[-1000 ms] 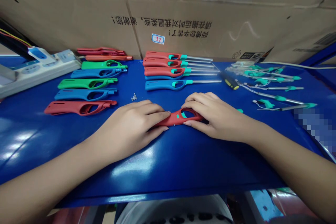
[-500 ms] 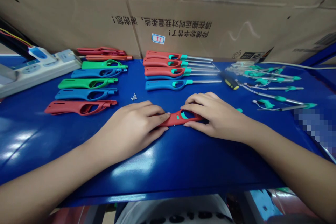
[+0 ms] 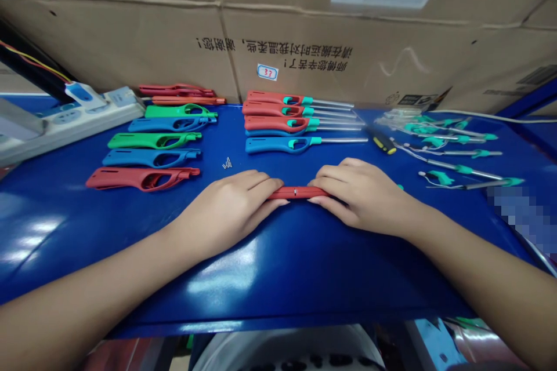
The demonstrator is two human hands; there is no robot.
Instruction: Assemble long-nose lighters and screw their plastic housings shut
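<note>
A red lighter casing [image 3: 297, 192] is turned edge-on between my two hands, its seam facing me. My left hand [image 3: 239, 204] is closed around its left end, thumb below and fingers on top. My right hand [image 3: 348, 196] pinches the other end the same way, covering that part. Beyond my hands lies a row of lighters with metal tubes, among them a blue lighter [image 3: 278, 144]. Several small screws [image 3: 227, 163] sit in a little pile beyond my left hand.
Red, green and blue casings, such as the red casing [image 3: 143, 178], lie at the left near a power strip [image 3: 65, 122]. On the right are metal tubes with teal parts [image 3: 463, 168] and a screwdriver [image 3: 383, 142]. A cardboard box [image 3: 152, 40] stands behind the blue table [image 3: 278, 278].
Both hands have rolled the red lighter casing from its flat side, with the teal trigger showing, onto its narrow edge. The camera view has shifted slightly.
</note>
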